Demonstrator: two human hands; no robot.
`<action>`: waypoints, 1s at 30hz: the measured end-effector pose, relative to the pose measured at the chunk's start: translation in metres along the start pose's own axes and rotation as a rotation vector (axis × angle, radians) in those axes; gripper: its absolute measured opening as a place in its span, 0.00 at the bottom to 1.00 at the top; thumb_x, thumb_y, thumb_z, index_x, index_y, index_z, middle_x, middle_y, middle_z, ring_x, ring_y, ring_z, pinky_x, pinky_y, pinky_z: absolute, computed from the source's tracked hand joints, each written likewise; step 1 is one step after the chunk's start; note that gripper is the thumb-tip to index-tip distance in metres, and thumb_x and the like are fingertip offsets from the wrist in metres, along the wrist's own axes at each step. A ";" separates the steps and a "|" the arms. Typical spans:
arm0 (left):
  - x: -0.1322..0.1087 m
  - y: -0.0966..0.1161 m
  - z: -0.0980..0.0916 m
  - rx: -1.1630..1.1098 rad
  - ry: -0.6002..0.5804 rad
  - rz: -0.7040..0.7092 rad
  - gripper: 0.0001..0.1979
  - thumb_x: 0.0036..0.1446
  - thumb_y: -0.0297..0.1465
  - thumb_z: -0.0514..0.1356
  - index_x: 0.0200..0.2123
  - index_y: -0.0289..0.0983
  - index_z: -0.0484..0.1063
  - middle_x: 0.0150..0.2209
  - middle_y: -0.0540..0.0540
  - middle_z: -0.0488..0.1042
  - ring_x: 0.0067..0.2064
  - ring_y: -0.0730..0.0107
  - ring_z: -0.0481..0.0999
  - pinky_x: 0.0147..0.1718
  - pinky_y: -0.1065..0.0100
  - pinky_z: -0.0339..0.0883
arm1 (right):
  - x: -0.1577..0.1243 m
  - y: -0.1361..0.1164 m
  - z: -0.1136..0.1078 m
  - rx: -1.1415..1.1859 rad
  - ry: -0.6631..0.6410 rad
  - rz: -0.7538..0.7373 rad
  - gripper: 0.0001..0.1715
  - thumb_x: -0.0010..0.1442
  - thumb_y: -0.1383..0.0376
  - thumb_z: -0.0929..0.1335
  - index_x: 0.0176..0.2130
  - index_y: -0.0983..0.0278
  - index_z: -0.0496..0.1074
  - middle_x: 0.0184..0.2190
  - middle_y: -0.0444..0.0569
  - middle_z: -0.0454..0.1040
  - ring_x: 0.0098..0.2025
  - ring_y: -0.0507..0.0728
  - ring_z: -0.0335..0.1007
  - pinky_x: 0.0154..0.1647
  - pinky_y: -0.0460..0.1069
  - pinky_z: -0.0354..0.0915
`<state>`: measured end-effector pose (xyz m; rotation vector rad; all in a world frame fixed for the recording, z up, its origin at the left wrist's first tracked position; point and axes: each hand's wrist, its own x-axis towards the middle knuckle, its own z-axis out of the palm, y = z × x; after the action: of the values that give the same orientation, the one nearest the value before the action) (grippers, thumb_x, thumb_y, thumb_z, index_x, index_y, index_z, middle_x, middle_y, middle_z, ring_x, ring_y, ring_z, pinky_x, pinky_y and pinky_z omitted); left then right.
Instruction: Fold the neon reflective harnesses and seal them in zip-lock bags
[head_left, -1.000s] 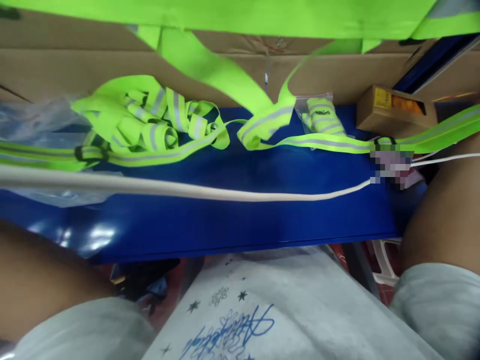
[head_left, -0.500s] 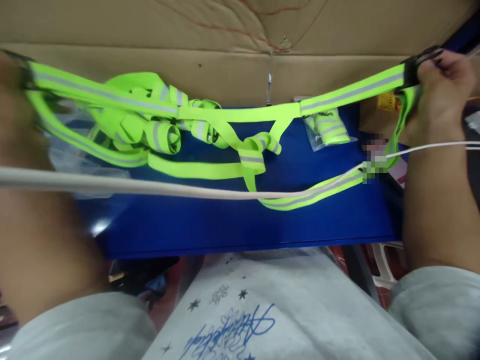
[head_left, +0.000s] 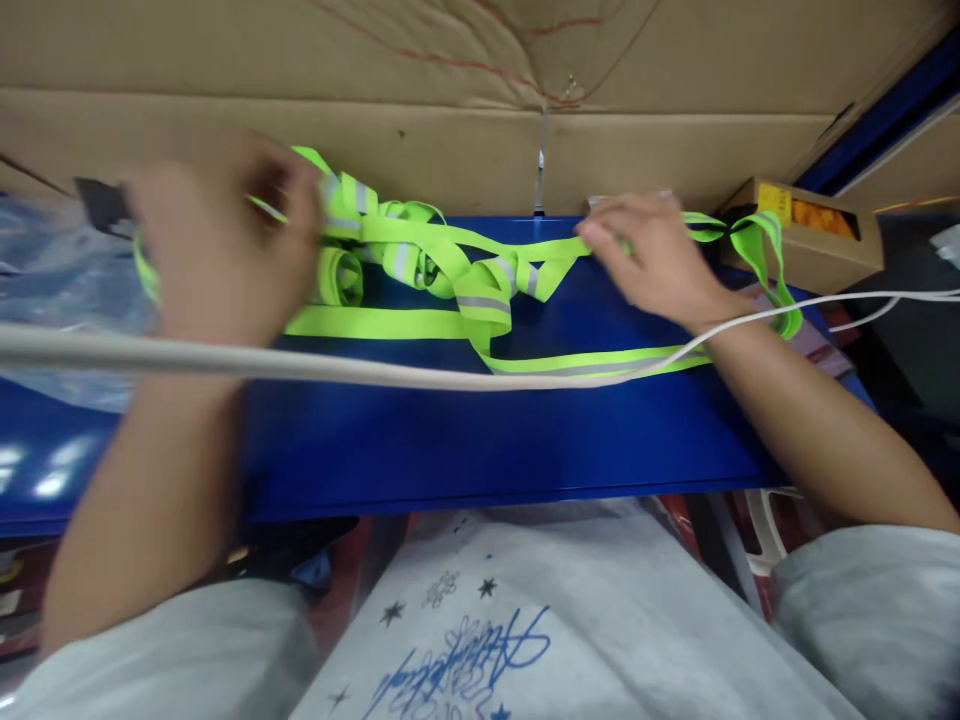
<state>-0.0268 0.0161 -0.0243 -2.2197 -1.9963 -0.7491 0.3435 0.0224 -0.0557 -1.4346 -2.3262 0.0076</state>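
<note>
A neon-yellow reflective strap (head_left: 540,248) with grey stripes stretches between my two hands above a blue tabletop. My right hand (head_left: 649,250) is closed, thumb and fingers pinching the strap's upper band. Farther right, a loop of the strap hangs past my wrist, beside a small carton. My left hand (head_left: 225,240) is smeared by motion at the strap's left side, its fingers bent; whether they grip the webbing I cannot tell. A black piece (head_left: 103,207) sticks out left of it. Behind the strap lie several rolled reflective straps (head_left: 409,262), partly covered by my left hand.
A white cable (head_left: 450,378) crosses in front of the blue table (head_left: 487,440). Clear plastic bags (head_left: 60,300) lie at the left. An open-windowed carton (head_left: 806,240) with orange contents stands at the right. Brown cardboard (head_left: 450,150) forms the back wall.
Both hands have come inward from the far ends of the strap, and the strap has dropped lower and slackened. The right hand now pinches it nearer the middle.
</note>
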 end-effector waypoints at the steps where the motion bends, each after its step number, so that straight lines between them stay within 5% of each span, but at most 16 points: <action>1: -0.005 0.020 0.005 -0.016 -0.100 0.047 0.45 0.67 0.66 0.42 0.56 0.35 0.78 0.50 0.45 0.81 0.47 0.59 0.75 0.57 0.53 0.69 | 0.009 -0.014 0.008 0.025 -0.033 -0.029 0.30 0.80 0.49 0.59 0.47 0.64 0.81 0.51 0.56 0.81 0.57 0.62 0.75 0.63 0.56 0.62; 5: -0.011 0.057 0.039 -0.016 -0.445 0.144 0.38 0.66 0.66 0.48 0.35 0.39 0.80 0.33 0.44 0.81 0.36 0.58 0.76 0.40 0.60 0.66 | 0.043 -0.041 0.030 0.247 -0.297 0.091 0.42 0.76 0.37 0.57 0.27 0.63 0.71 0.27 0.50 0.71 0.41 0.60 0.75 0.52 0.56 0.65; 8: -0.011 0.054 0.057 -0.135 -0.521 0.114 0.27 0.63 0.59 0.61 0.34 0.40 0.79 0.29 0.48 0.80 0.33 0.60 0.76 0.35 0.64 0.62 | 0.054 -0.036 0.035 0.467 -0.422 0.167 0.34 0.70 0.38 0.69 0.28 0.62 0.69 0.26 0.46 0.68 0.36 0.58 0.70 0.44 0.53 0.65; 10: -0.014 0.049 0.060 -0.213 -0.499 0.079 0.24 0.60 0.56 0.66 0.37 0.40 0.78 0.28 0.49 0.79 0.32 0.62 0.76 0.34 0.64 0.63 | 0.054 -0.027 0.035 0.683 -0.440 0.151 0.23 0.61 0.46 0.78 0.35 0.60 0.71 0.31 0.45 0.74 0.39 0.57 0.71 0.42 0.52 0.67; 13: -0.022 0.048 0.059 -0.403 -0.383 0.106 0.25 0.60 0.56 0.67 0.42 0.39 0.76 0.32 0.49 0.79 0.34 0.64 0.76 0.35 0.65 0.67 | 0.046 -0.015 0.034 0.981 -0.456 0.098 0.27 0.49 0.56 0.81 0.43 0.58 0.70 0.40 0.44 0.79 0.45 0.58 0.74 0.46 0.52 0.72; 17: -0.029 0.050 0.063 -0.644 -0.366 0.440 0.30 0.71 0.55 0.57 0.57 0.34 0.72 0.56 0.39 0.78 0.54 0.61 0.78 0.54 0.59 0.74 | 0.034 -0.007 0.029 1.030 -0.428 0.032 0.31 0.47 0.59 0.81 0.48 0.58 0.71 0.44 0.43 0.79 0.49 0.59 0.75 0.49 0.53 0.73; 21: -0.033 0.049 0.071 -0.328 -0.391 0.707 0.30 0.74 0.52 0.54 0.65 0.35 0.71 0.65 0.36 0.73 0.68 0.49 0.69 0.68 0.45 0.60 | 0.019 0.000 0.019 0.886 -0.416 -0.050 0.27 0.52 0.58 0.80 0.50 0.59 0.78 0.50 0.46 0.80 0.54 0.60 0.75 0.56 0.55 0.72; 26: -0.036 0.043 0.077 -0.080 -0.426 0.749 0.26 0.74 0.43 0.56 0.69 0.39 0.67 0.66 0.37 0.72 0.66 0.44 0.70 0.64 0.44 0.61 | -0.003 0.005 0.001 0.938 -0.686 -0.080 0.37 0.57 0.49 0.80 0.61 0.57 0.78 0.61 0.49 0.78 0.61 0.60 0.74 0.61 0.53 0.71; 30: -0.038 0.042 0.079 -0.072 -0.422 0.748 0.25 0.73 0.41 0.56 0.68 0.37 0.67 0.66 0.36 0.72 0.67 0.42 0.70 0.64 0.43 0.60 | -0.006 -0.005 0.002 0.935 -0.664 -0.022 0.32 0.67 0.41 0.72 0.60 0.57 0.80 0.59 0.48 0.80 0.58 0.59 0.76 0.58 0.51 0.71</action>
<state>0.0356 0.0036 -0.0975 -3.0347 -1.0512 -0.2737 0.3413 0.0149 -0.0583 -0.9629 -2.2237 1.5355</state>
